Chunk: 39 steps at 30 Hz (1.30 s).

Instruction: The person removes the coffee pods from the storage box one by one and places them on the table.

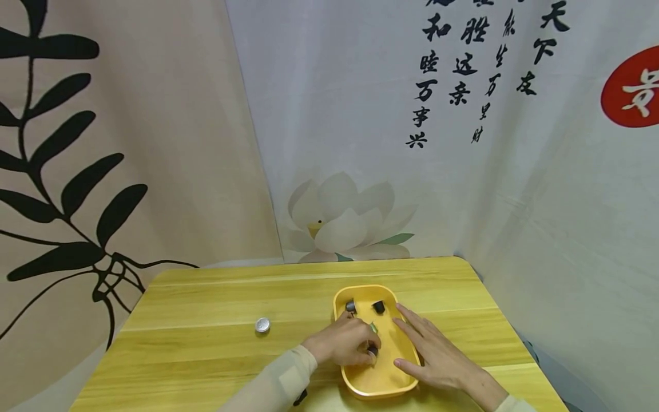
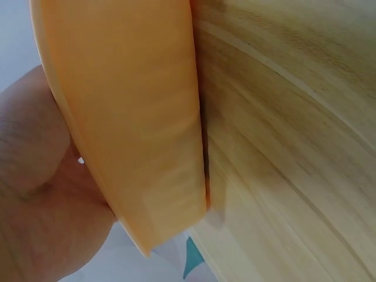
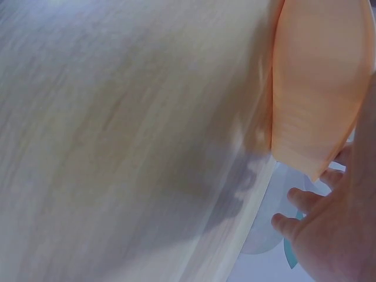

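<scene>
A yellow plastic tray (image 1: 383,389) stands on the table. My left hand (image 1: 350,342) reaches over its left rim, fingers curled down round a small dark coffee capsule (image 1: 372,350) near the tray's middle; the hand covers part of it. Just beyond the fingers a green capsule (image 1: 373,327) shows in part. Two dark capsules lie farther back in the tray, one at the left (image 1: 350,306) and one at the right (image 1: 378,307). My right hand (image 1: 437,355) rests at the right rim with fingers spread. Both wrist views show mainly the tray's outer wall (image 2: 129,117).
A silver-topped capsule (image 1: 262,325) sits on the wooden table (image 1: 206,343), left of the tray. A small black object (image 1: 300,397) lies beside the left sleeve. Printed curtains (image 1: 350,114) hang behind the table and along its right side.
</scene>
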Each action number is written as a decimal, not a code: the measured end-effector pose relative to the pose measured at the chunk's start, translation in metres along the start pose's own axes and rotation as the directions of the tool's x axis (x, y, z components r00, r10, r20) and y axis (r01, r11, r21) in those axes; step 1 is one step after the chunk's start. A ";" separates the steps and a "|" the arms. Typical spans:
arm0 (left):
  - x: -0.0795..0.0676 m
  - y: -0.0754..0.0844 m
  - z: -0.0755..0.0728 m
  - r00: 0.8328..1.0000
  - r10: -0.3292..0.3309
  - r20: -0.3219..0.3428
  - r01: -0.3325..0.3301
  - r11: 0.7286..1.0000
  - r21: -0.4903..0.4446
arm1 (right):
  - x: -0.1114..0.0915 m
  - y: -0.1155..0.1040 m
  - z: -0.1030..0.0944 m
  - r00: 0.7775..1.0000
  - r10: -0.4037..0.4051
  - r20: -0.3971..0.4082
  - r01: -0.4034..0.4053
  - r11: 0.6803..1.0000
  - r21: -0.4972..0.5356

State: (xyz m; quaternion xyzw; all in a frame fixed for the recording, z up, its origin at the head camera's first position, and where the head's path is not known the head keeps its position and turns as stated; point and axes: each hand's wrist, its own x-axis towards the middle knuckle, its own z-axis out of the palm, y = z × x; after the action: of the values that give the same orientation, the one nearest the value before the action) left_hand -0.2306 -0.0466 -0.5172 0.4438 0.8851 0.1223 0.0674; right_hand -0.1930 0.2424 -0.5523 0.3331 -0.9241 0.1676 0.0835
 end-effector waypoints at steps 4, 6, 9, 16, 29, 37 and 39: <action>0.000 -0.004 0.000 0.995 0.060 -0.080 -0.061 0.998 -0.012 | 0.000 0.000 0.000 1.000 -0.005 -0.001 0.005 1.000 0.003; -0.001 -0.005 -0.001 0.989 0.081 -0.125 -0.086 0.996 -0.038 | 0.000 0.001 0.000 1.000 -0.010 -0.003 0.010 1.000 -0.001; -0.002 -0.005 -0.003 0.983 0.081 -0.167 -0.098 0.991 -0.095 | 0.000 0.001 0.000 1.000 -0.012 -0.001 0.012 1.000 -0.008; -0.011 -0.005 -0.010 0.972 0.038 -0.230 -0.089 0.972 -0.216 | 0.001 0.001 0.000 1.000 -0.010 0.007 0.010 1.000 0.004; -0.029 -0.007 -0.016 0.959 -0.063 -0.276 -0.103 0.830 -0.548 | 0.001 -0.001 0.001 1.000 -0.022 -0.009 0.022 1.000 -0.004; -0.044 -0.010 -0.021 0.949 -0.132 -0.286 -0.091 0.754 -0.650 | 0.001 0.001 0.001 1.000 -0.010 -0.002 0.010 1.000 0.000; -0.049 -0.011 -0.022 0.946 -0.148 -0.288 -0.085 0.746 -0.660 | 0.001 0.001 0.002 1.000 -0.013 -0.003 0.013 1.000 -0.002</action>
State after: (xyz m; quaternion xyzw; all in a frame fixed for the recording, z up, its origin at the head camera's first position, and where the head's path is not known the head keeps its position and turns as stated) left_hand -0.2153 -0.0958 -0.4987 0.3493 0.7895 0.4987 0.0774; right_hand -0.1947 0.2419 -0.5540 0.3389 -0.9219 0.1668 0.0862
